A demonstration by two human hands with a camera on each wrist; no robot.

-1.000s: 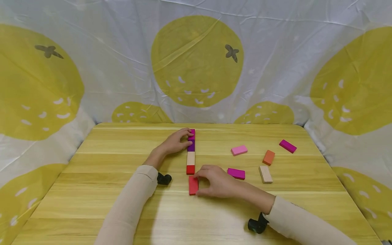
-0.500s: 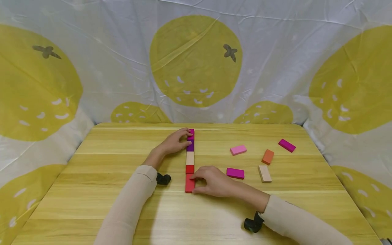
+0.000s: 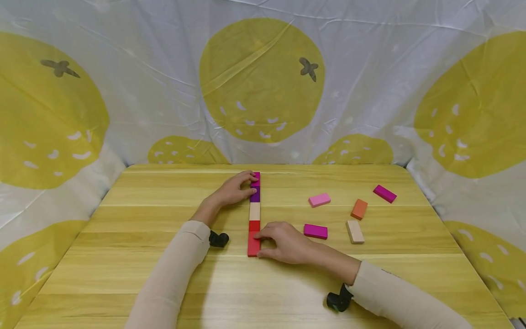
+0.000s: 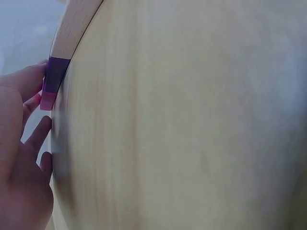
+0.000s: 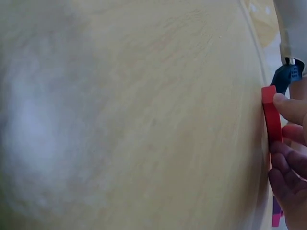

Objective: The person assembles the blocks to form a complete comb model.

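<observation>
A straight row of rectangular wooden blocks runs toward me on the table. At its far end my left hand holds the row, thumb on the purple block and fingers at the magenta block. Nearer come a pale plain block and a red block. The nearest piece, a lighter red block, meets that red one end to end. My right hand pinches it from the right with thumb and fingers; in the right wrist view this red block lies between thumb and fingertips.
Right of the row lie loose blocks: pink, magenta, orange, plain wood and another magenta block farthest right. A white curtain with yellow fruit prints surrounds the wooden table.
My right hand has slid the lighter red block left and slightly away from me, closing the gap to the row's near end. My left hand has stayed at the far end.
</observation>
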